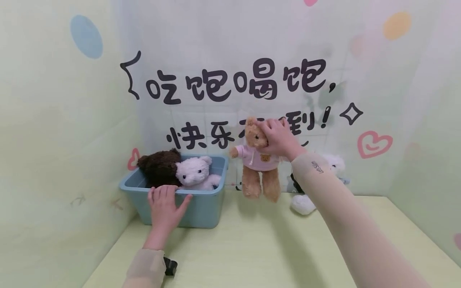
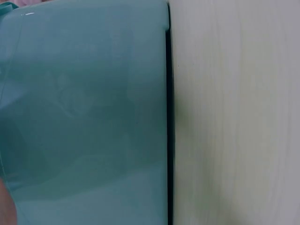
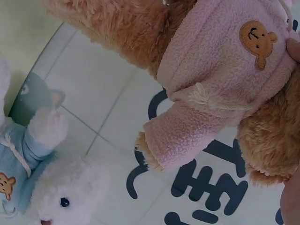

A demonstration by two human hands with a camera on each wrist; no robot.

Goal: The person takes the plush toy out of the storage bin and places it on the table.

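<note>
Holding tan bear midair by the head in right fingers beside blue bin, gripping its rim with left fingers. Could twist loose tbh from such a head-only hold.

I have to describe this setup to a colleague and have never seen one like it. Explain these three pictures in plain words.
There is no robot here: a person works with two bare hands. The widest picture comes from a camera worn on the head, looking forward and down. The other two come from cameras on the wrists: the left mostly shows the side of a bin, the right shows bears up close.

On the table stands the blue bin, containing a dark brown plush toy and a white bear. The left hand grips its front rim. The right hand holds a light brown bear in a pink top by its head. Partly hidden behind that arm is another bear, white with a blue top.
</note>
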